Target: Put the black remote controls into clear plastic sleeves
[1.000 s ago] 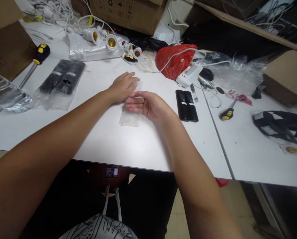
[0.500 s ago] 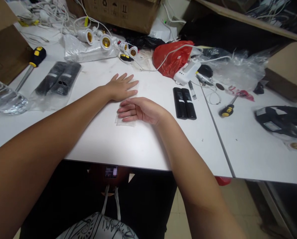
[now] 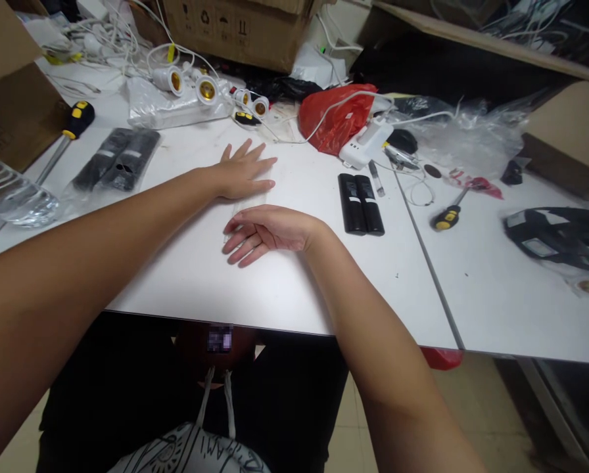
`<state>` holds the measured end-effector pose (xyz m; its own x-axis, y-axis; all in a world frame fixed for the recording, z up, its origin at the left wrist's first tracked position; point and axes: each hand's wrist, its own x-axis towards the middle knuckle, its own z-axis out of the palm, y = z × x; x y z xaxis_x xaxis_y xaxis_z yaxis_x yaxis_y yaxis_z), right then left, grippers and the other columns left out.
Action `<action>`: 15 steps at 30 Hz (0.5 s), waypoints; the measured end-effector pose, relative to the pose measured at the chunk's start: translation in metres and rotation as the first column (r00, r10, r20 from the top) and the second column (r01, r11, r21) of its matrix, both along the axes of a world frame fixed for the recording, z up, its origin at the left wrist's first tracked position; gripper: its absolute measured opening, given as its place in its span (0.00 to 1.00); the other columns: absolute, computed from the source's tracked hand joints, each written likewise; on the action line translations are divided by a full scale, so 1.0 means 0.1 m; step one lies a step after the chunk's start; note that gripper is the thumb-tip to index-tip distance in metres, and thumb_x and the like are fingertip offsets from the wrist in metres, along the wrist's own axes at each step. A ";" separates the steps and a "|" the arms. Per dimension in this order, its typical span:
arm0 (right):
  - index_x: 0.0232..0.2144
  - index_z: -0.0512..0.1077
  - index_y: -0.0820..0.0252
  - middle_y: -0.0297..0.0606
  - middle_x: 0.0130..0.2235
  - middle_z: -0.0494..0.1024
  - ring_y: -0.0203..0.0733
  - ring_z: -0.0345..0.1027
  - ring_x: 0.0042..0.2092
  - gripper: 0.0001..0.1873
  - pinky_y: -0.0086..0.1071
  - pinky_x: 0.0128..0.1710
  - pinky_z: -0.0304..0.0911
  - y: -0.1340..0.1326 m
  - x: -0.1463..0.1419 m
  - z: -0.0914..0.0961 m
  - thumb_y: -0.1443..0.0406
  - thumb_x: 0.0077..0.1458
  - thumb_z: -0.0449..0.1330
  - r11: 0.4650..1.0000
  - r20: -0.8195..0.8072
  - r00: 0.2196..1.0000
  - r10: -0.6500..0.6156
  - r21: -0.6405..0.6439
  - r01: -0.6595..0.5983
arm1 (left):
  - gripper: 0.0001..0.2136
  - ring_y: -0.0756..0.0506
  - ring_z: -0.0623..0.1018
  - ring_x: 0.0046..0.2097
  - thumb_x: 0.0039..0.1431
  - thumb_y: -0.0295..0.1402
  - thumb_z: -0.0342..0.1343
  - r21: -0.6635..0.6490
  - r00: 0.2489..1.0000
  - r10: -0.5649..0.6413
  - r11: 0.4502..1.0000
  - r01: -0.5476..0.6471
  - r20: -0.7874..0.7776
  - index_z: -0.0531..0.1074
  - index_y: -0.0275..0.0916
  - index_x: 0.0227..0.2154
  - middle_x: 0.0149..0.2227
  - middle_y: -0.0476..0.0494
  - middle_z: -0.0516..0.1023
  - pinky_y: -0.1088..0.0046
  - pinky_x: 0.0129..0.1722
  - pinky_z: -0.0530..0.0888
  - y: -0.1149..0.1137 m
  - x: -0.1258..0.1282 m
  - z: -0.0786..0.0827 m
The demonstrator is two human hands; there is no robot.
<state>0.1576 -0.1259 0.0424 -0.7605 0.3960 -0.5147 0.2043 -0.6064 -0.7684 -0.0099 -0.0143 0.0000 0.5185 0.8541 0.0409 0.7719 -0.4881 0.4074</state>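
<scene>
My left hand [image 3: 241, 176] lies palm down on the white table [image 3: 190, 282], its fingers spread, over a flat clear plastic bag [image 3: 249, 202]. Nearer the table's front edge, my right hand [image 3: 269, 231] rests on its side with the fingers stretched out and slightly curved, nothing held in them. It covers the lower part of the bag, and only thin edges of the plastic show. To the right of my right hand lie two black cylinder-like pieces [image 3: 361, 205] side by side, each with a white label.
At left are a screwdriver [image 3: 62, 138], two bagged black pieces [image 3: 117, 157], a clear bottle [image 3: 13, 194] and a cardboard box [image 3: 16, 105]. Lamp holders [image 3: 207, 90], a red plastic bag [image 3: 336, 115] and a white power strip [image 3: 366, 144] lie behind. Another screwdriver [image 3: 447, 215] lies right.
My right hand has slid toward me and a little left, its fingers now more spread and covering the bag's lower end. My left hand has stayed almost in place. The view has shifted slightly.
</scene>
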 end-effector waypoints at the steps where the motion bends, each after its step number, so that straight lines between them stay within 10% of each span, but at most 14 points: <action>1: 0.40 0.74 0.63 0.52 0.41 0.85 0.51 0.84 0.40 0.12 0.44 0.44 0.81 0.00 0.00 -0.01 0.58 0.69 0.59 1.000 -0.004 1.000 0.005 0.005 -0.004 | 0.36 0.26 0.41 0.77 0.63 0.57 0.55 -0.013 1.000 -0.020 1.000 0.020 -0.011 0.62 0.55 0.72 0.78 0.47 0.49 0.37 0.72 0.34 0.00 0.02 -0.01; 5: 0.40 0.74 0.62 0.50 0.41 0.85 0.50 0.84 0.41 0.12 0.44 0.44 0.81 -0.01 0.02 0.03 0.58 0.69 0.59 1.000 -0.019 0.999 0.029 0.008 -0.028 | 0.35 0.27 0.43 0.77 0.64 0.57 0.55 -0.047 0.999 -0.029 0.998 0.028 -0.037 0.61 0.57 0.72 0.77 0.49 0.52 0.36 0.72 0.36 0.01 0.11 0.06; 10: 0.40 0.74 0.59 0.41 0.36 0.84 0.41 0.80 0.28 0.13 0.31 0.25 0.75 0.05 0.17 0.17 0.56 0.68 0.59 0.979 -0.037 0.985 -0.166 0.114 0.169 | 0.35 0.33 0.51 0.76 0.70 0.57 0.47 0.124 0.997 0.031 0.991 -0.040 0.067 0.54 0.51 0.75 0.77 0.51 0.52 0.49 0.75 0.48 -0.09 -0.16 0.59; 12: 0.40 0.75 0.58 0.35 0.31 0.82 0.35 0.72 0.22 0.14 0.26 0.19 0.66 0.13 0.26 0.17 0.54 0.68 0.60 0.909 -0.055 0.935 -0.351 0.218 0.354 | 0.35 0.30 0.62 0.70 0.69 0.59 0.46 0.163 0.982 0.188 0.968 -0.190 0.027 0.61 0.44 0.71 0.73 0.44 0.61 0.46 0.73 0.56 -0.20 -0.45 0.74; 15: 0.37 0.74 0.57 0.30 0.28 0.76 0.30 0.63 0.19 0.13 0.24 0.18 0.60 0.28 0.38 0.07 0.54 0.66 0.62 0.799 -0.108 0.838 -0.534 0.260 0.542 | 0.47 0.11 0.51 0.69 0.51 0.72 0.51 0.088 0.804 0.572 0.820 -0.566 -0.160 0.66 0.48 0.68 0.75 0.48 0.56 0.21 0.63 0.52 -0.43 -0.94 0.66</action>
<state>0.1954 -0.0983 0.0492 -0.3957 0.8649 -0.3088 -0.1172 -0.3811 -0.9171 -0.1035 -0.0570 0.0656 -0.0586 0.9978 0.0325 0.9709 0.0494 0.2342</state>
